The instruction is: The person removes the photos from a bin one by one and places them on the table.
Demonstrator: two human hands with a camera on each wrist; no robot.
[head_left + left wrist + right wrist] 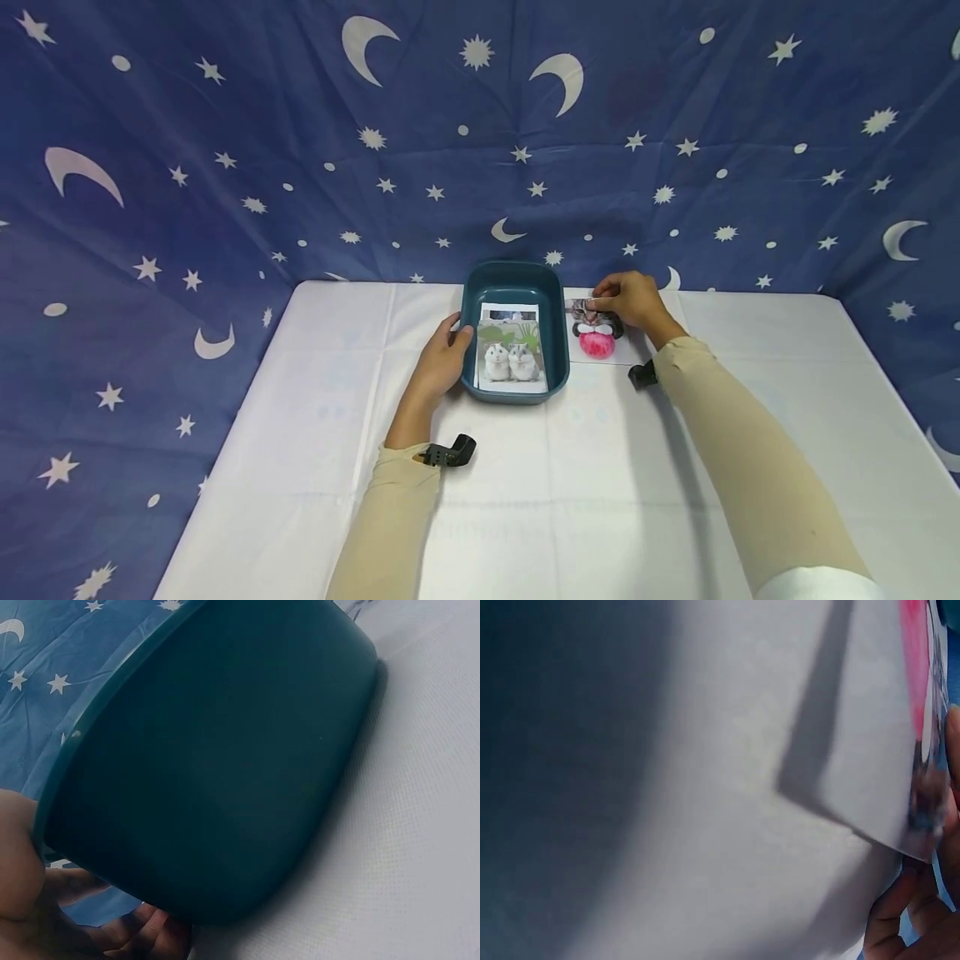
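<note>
A teal plastic tub [513, 398] stands on the white table, and my left hand [435, 367] grips its left side. From the left wrist view, that hand's fingertips curl at the end of the tub wall [210, 765]. Inside lie several printed pictures, the top one showing two hamsters [512, 354]. To the right of the tub, my right hand [637, 302] pinches the upper edge of a picture sheet [597, 343] with a tabby cat face and a round pink patch. One corner of this sheet is lifted off the cloth in the right wrist view.
White cloth [510, 517] with fold creases covers the table. Behind and at both sides hangs a dark blue curtain [450, 192] with moons and stars, close to the tub's back. Black wrist cameras [453, 452] sit on both wrists.
</note>
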